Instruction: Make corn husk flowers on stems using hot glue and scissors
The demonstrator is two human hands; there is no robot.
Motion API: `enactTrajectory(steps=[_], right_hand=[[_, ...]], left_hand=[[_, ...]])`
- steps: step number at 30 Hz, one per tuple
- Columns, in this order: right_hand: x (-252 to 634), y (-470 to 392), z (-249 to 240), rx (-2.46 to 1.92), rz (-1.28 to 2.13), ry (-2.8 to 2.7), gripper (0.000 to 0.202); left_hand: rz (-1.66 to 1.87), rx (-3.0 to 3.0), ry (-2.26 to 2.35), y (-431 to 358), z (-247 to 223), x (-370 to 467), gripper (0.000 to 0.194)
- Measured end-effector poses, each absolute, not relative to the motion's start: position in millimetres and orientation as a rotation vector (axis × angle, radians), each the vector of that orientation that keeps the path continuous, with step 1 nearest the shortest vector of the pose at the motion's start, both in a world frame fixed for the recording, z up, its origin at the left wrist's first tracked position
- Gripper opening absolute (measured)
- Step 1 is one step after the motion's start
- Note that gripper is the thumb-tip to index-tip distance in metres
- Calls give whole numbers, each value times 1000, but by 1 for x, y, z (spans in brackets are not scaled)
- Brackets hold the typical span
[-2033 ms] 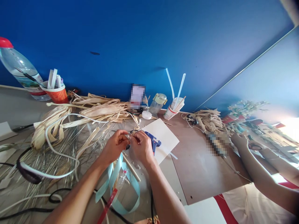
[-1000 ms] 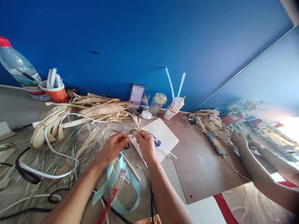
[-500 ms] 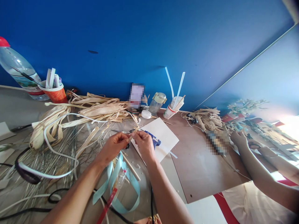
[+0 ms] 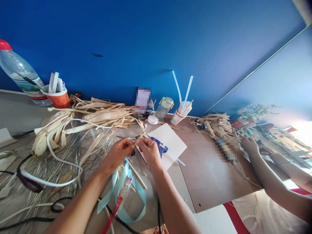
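Close together over the near edge of a white sheet [image 4: 174, 143], my left hand [image 4: 120, 152] and my right hand [image 4: 149, 150] pinch a small piece of dried husk [image 4: 139, 137] between their fingertips. Its upper end sticks up above the fingers; the rest is hidden. Just right of my right hand a blue glue gun [image 4: 161, 146] lies on the sheet, partly covered by the hand. Below my hands lies a looped light-blue ribbon [image 4: 142, 204], with a clear and red plastic wrapper [image 4: 119, 200] over it and a thin wooden stick [image 4: 137, 175] beside it.
Dried husks [image 4: 107, 117] and thin wires [image 4: 65, 165] cover the left side, crossed by a white cable [image 4: 48, 143]. Behind stand a jar [image 4: 164, 109] and a paper cup [image 4: 177, 116]. Another person's arms [image 4: 273, 178] reach in at right.
My fingers have shifted slightly around the husk piece, the right fingertips moving a little left. Both hands still hold it, and the surroundings look the same.
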State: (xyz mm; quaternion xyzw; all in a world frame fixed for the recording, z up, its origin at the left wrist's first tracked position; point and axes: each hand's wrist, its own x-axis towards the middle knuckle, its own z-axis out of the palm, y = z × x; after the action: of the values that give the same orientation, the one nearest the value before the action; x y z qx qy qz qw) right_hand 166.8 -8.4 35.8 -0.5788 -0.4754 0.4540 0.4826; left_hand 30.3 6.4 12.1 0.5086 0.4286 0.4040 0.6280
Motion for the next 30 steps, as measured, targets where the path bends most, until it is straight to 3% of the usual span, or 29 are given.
enactTrajectory(steps=[13, 30], right_hand=[[167, -7, 31, -1349, 1215, -1059, 32], [169, -8, 34, -1485, 964, -1305, 20]], left_hand=[[1013, 1066, 1041, 9, 10, 31, 35], [860, 1074, 913, 8, 13, 26, 28]])
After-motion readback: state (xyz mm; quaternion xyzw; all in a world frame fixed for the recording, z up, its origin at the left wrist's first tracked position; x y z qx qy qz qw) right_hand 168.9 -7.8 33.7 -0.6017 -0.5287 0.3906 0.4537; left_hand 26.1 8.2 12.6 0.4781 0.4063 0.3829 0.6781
